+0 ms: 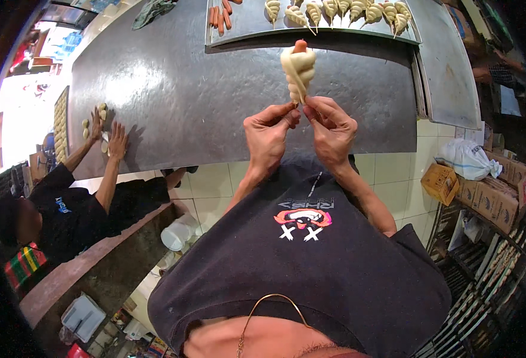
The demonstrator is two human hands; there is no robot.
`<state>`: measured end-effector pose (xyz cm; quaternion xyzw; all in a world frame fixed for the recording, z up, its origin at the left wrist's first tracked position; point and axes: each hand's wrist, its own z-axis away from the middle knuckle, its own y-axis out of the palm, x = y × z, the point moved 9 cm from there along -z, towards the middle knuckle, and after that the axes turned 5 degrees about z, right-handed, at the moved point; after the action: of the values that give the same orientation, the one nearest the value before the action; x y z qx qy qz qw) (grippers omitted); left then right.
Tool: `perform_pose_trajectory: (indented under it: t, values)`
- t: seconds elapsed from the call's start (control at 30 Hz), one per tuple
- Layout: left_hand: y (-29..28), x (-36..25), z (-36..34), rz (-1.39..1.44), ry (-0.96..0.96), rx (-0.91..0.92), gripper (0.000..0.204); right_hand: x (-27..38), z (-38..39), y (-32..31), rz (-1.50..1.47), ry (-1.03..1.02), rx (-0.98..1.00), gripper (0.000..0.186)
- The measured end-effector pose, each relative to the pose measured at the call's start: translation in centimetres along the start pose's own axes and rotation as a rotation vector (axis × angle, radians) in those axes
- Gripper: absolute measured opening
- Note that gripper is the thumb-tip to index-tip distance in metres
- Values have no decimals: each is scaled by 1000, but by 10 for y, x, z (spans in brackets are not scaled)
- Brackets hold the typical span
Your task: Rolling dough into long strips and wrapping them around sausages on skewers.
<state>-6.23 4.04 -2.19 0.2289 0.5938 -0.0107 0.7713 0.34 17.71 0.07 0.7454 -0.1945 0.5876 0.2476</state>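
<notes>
Upright above the metal table stands a dough-wrapped sausage (298,76), held at its lower end by both hands. Pale dough winds round it in overlapping coils, and the reddish sausage tip sticks out on top. My left hand (266,136) is closed, its thumb and fingers pinching the base. My right hand (333,132) is closed too, pinching the dough at the bottom right. The fingers partly hide the lower end. Beyond, a metal tray (310,39) holds several wrapped sausages (340,11) in a row and a few bare sausages (221,18) at its left.
A co-worker (72,197) at the left presses hands on small dough pieces (85,127) on the metal table (179,101). A dark cloth (152,13) lies at the far edge. To the right are cardboard boxes (483,200), a white sack (467,158) and racks (483,286).
</notes>
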Motion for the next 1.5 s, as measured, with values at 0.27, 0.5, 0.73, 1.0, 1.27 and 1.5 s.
perform_pose_trajectory:
  t: [0.27,0.5,0.73,1.0,1.27,1.5]
  values:
    - [14,16,2,-93,19,5,24,-26,-14,-14,68,210,-49,11]
    - [9,32,-1,59,-68,-34,26,-56,-6,-27,-30,365,-14,10]
    - [16,22,-9,-21,1,80,21,-38,-18,-14,-215,314,106,19]
    - [18,22,-7,-223,6,82,15,-32,-19,-15,-1,243,20,30]
    - [43,51,12,443,-505,625,25,-38,-20,-1,-385,405,281,34]
    - [24,25,-4,-307,-57,135,17,-43,-20,-21,-96,225,84,37]
